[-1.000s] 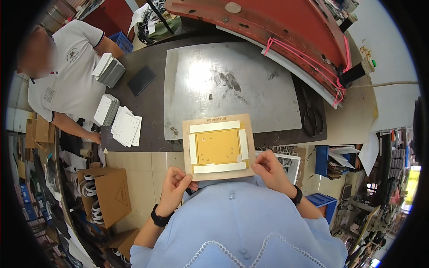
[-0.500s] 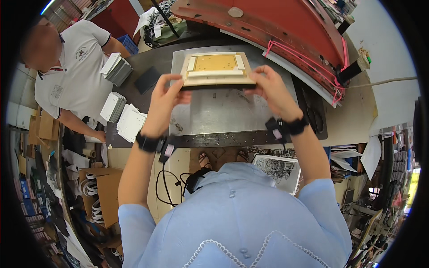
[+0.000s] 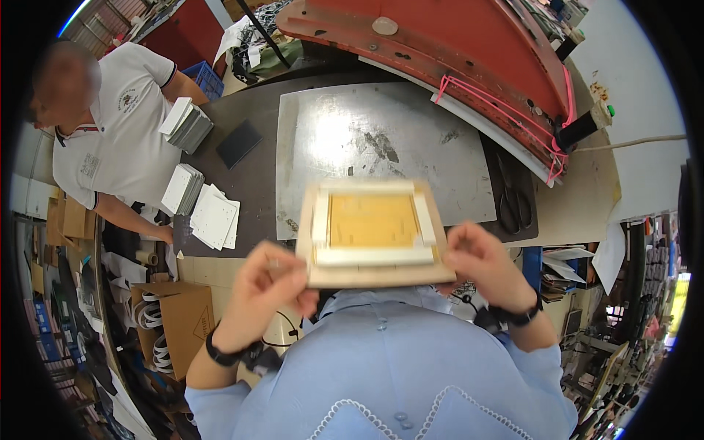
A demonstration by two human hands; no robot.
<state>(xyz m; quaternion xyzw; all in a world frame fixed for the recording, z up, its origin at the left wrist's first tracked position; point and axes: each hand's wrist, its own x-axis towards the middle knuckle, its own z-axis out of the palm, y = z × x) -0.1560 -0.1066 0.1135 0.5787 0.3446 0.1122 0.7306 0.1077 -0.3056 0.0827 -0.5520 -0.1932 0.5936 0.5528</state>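
Note:
Between my hands I hold a cutting die [image 3: 374,273], a flat wooden board with a yellow middle framed by white strips. It is raised close to my body, past the near edge of the metal plate [image 3: 301,169]. My left hand [image 3: 268,290] pinches its near left corner, thumb on top. At the near right corner my right hand [image 3: 484,268] grips it the same way. Fingers under the board are partly hidden, and the board is slightly blurred.
A red press [image 3: 455,44] with pink cords overhangs the table's far right, with scissors [image 3: 513,202] below it. Stacks of white cards [image 3: 183,189] and a black slab [image 3: 239,144] lie at left. A co-worker [image 3: 121,125] stands beside them; a cardboard box [image 3: 180,323] is on the floor.
Both hands have brought the cutting die from above the far part of the metal plate toward my body. More of its top face shows, and the plate is uncovered.

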